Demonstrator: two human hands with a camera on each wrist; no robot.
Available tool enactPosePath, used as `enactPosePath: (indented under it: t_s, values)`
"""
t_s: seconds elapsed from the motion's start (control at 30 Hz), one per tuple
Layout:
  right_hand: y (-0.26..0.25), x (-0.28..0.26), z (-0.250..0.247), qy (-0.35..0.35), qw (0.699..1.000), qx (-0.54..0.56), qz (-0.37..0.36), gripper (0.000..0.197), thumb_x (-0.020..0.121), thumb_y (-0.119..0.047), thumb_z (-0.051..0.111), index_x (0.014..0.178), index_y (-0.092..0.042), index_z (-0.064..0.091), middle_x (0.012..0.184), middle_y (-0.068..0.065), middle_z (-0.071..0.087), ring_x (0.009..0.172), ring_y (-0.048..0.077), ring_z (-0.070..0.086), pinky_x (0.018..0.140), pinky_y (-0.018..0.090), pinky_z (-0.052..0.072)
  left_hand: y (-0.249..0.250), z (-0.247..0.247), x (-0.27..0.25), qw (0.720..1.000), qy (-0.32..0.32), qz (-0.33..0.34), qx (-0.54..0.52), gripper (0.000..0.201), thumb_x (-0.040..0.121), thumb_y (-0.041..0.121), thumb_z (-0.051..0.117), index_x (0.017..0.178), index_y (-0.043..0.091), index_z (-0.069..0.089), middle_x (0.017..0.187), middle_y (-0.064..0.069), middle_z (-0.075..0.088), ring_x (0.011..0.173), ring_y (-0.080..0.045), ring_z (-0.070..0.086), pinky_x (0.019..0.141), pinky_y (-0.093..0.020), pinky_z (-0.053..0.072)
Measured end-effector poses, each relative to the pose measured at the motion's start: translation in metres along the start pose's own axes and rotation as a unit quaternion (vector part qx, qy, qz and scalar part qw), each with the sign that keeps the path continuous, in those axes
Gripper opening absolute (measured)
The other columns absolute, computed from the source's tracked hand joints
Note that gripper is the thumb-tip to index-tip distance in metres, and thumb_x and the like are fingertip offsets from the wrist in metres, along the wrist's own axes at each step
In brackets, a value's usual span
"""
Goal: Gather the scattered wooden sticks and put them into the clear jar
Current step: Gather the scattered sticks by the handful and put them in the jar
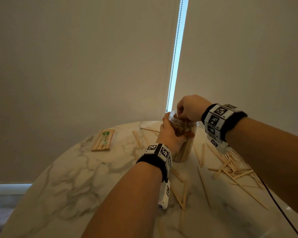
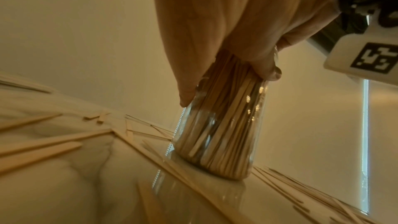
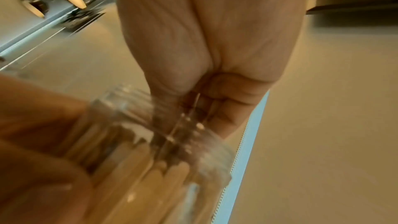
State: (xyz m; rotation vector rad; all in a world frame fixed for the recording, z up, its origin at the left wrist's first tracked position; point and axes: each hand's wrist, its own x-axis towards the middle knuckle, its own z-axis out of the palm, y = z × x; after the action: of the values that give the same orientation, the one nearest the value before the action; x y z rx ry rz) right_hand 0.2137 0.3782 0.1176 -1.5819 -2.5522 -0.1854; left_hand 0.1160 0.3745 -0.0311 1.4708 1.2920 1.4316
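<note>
My left hand (image 1: pixel 169 133) wraps the clear jar (image 1: pixel 184 143), which stands on the marble table (image 1: pixel 72 169). My right hand (image 1: pixel 190 107) bunches its fingertips into the jar's mouth (what they pinch I cannot tell). The jar is packed; forcing more could tip it onto the loose wooden sticks (image 1: pixel 230 165) beside it.

Black wristbands (image 1: pixel 155 160) with checkered marker blocks

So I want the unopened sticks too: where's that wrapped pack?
In the head view the wrapped pack lies flat on the table at its far left, well left of the jar that the left hand holds.
</note>
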Motion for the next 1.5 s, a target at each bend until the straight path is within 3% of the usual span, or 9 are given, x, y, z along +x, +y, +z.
enactPosePath:
  t_s: [0.27,0.43,0.6,0.8,1.07,1.23,1.33,1.4,1.5]
  values:
    - [0.002,0.004,0.010,0.053,0.998,0.021,0.030,0.007,0.090,-0.012,0.066,0.085,-0.017,0.068,0.097,0.000,0.069,0.088,0.017,0.060,0.070,0.025,0.045,-0.001,0.000,0.000,1.000,0.002,0.003,0.000,0.123,0.044,0.063,0.088,0.145,0.051,0.018,0.140,-0.001,0.049,0.127,-0.024,0.054,0.103,-0.049,0.050]
    - [0.010,0.002,-0.001,0.119,0.956,0.254,0.083,0.012,0.084,-0.014,0.077,0.086,-0.009,0.067,0.077,0.004,0.073,0.070,0.015,0.072,0.058,0.024,0.051,-0.003,0.001,-0.001,1.000,0.008,0.003,0.002,0.123,0.044,0.069,0.088,0.145,0.051,0.020,0.138,0.001,0.051,0.126,-0.023,0.055,0.103,-0.048,0.050]
    - [0.005,0.003,0.005,-0.045,0.996,0.055,0.045,0.011,0.092,-0.030,0.066,0.089,-0.022,0.072,0.083,-0.009,0.063,0.086,0.014,0.059,0.070,0.026,0.042,-0.001,0.000,-0.003,1.000,0.003,0.003,0.006,0.121,0.048,0.064,0.088,0.145,0.052,0.018,0.139,0.001,0.051,0.124,-0.024,0.056,0.101,-0.049,0.051]
    - [-0.001,0.000,-0.009,-0.058,0.996,0.047,0.045,0.017,0.088,-0.014,0.067,0.101,-0.022,0.075,0.096,-0.007,0.064,0.088,0.012,0.058,0.068,0.025,0.046,0.000,-0.001,-0.002,1.000,0.003,-0.007,-0.001,0.123,0.046,0.063,0.089,0.145,0.052,0.017,0.138,0.001,0.051,0.124,-0.024,0.056,0.101,-0.050,0.051]
    - [-0.012,0.003,0.003,-0.073,0.997,-0.021,0.003,0.042,0.103,-0.037,0.044,0.131,-0.012,0.064,0.130,0.006,0.063,0.117,0.024,0.058,0.090,0.027,0.040,0.004,-0.001,-0.004,1.000,0.009,-0.028,0.004,0.125,0.042,0.062,0.089,0.144,0.055,0.016,0.140,0.001,0.050,0.127,-0.026,0.054,0.100,-0.052,0.051]
    - [-0.004,-0.020,-0.013,0.065,0.991,0.120,0.011,0.023,0.095,-0.028,0.056,0.096,-0.016,0.076,0.094,-0.002,0.073,0.085,0.014,0.063,0.073,0.026,0.045,0.018,-0.003,-0.010,0.998,0.008,-0.062,0.032,0.130,0.045,0.057,0.091,0.148,0.050,0.012,0.143,-0.001,0.048,0.129,-0.027,0.052,0.103,-0.051,0.049]
    - [-0.006,-0.056,-0.024,0.134,0.980,0.149,0.020,0.022,0.094,-0.026,0.055,0.087,-0.014,0.073,0.080,0.000,0.071,0.081,0.020,0.067,0.074,0.030,0.053,0.042,-0.016,-0.023,0.987,-0.050,-0.112,0.107,0.142,0.063,0.045,0.092,0.158,0.027,-0.011,0.153,-0.006,0.042,0.139,-0.029,0.044,0.112,-0.042,0.040]
    - [-0.008,-0.083,-0.017,0.067,0.985,0.158,0.026,0.024,0.091,-0.025,0.054,0.079,-0.012,0.071,0.072,0.003,0.071,0.072,0.022,0.069,0.069,0.029,0.054,0.058,-0.033,-0.036,0.966,-0.080,-0.136,0.206,0.134,0.068,0.052,0.087,0.160,0.015,-0.002,0.155,-0.009,0.041,0.138,-0.028,0.044,0.112,-0.040,0.039]
    - [-0.017,-0.112,0.018,-0.154,0.967,0.199,0.032,0.026,0.093,-0.025,0.056,0.083,-0.008,0.071,0.077,0.008,0.074,0.065,0.020,0.069,0.064,0.030,0.058,0.077,-0.069,-0.055,0.911,-0.080,-0.163,0.371,0.085,0.080,0.054,0.077,0.145,0.007,0.047,0.136,-0.010,0.060,0.122,-0.027,0.059,0.100,-0.035,0.048]
